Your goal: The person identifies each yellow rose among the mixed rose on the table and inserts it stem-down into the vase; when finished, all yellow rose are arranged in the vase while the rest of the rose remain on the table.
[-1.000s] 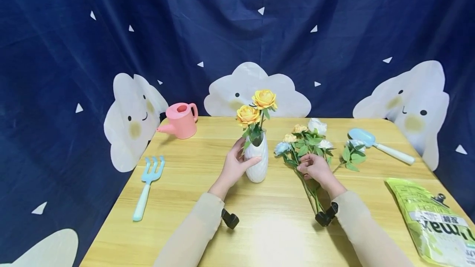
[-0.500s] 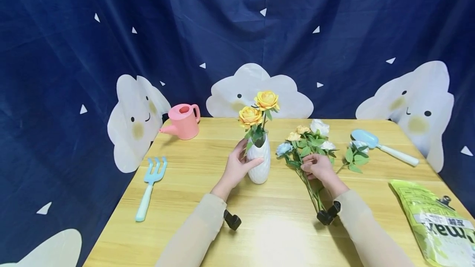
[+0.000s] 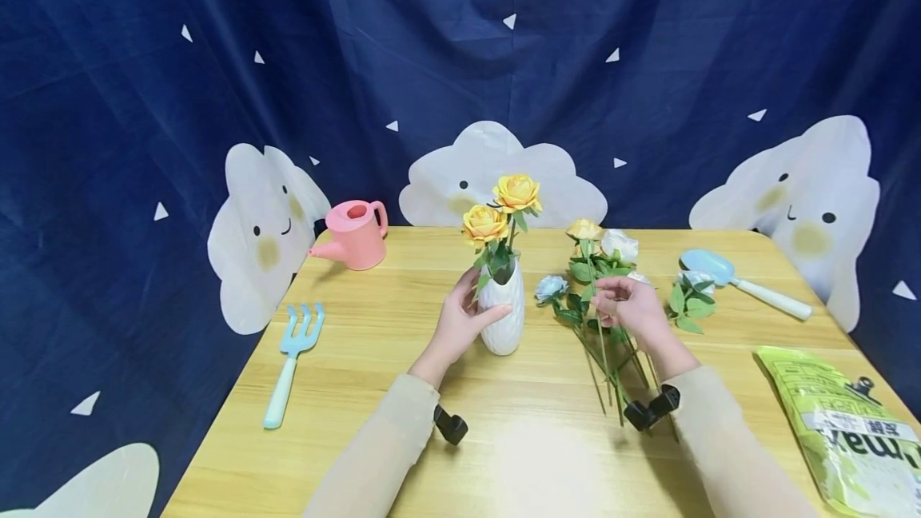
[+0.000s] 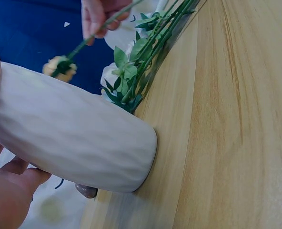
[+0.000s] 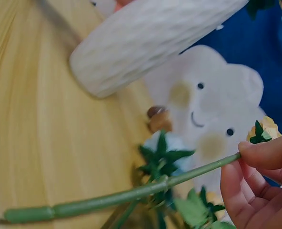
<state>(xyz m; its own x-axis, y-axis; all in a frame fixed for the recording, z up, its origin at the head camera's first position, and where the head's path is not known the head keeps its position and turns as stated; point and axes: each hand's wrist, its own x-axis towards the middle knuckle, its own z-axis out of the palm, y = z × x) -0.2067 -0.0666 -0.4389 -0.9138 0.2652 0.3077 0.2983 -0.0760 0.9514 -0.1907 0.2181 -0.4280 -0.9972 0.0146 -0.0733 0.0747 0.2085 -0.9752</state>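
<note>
A white textured vase (image 3: 506, 330) stands upright on the table, holding two yellow artificial roses (image 3: 516, 193). My left hand (image 3: 455, 328) grips the vase from its left side, thumb across the front. To the right, my right hand (image 3: 636, 312) pinches the green stem (image 5: 117, 195) of a pale yellow rose (image 3: 584, 230), lifted with its bloom up and its stem end down. In the left wrist view that rose (image 4: 60, 67) hangs beyond the vase. Under and around my right hand lie more flowers, among them a blue rose (image 3: 551, 288) and a white rose (image 3: 619, 245).
A pink watering can (image 3: 357, 240) stands at the back left, with a blue hand fork (image 3: 291, 348) in front of it. At right lie a blue scoop (image 3: 748, 286), another blue flower (image 3: 695, 294) and a green clipped bag (image 3: 835, 430). A dark blue curtain (image 3: 446, 38) hangs behind the table.
My right hand has raised the pale yellow rose from the pile and moved slightly right and up; some stems have shifted. My left hand stays on the vase.
</note>
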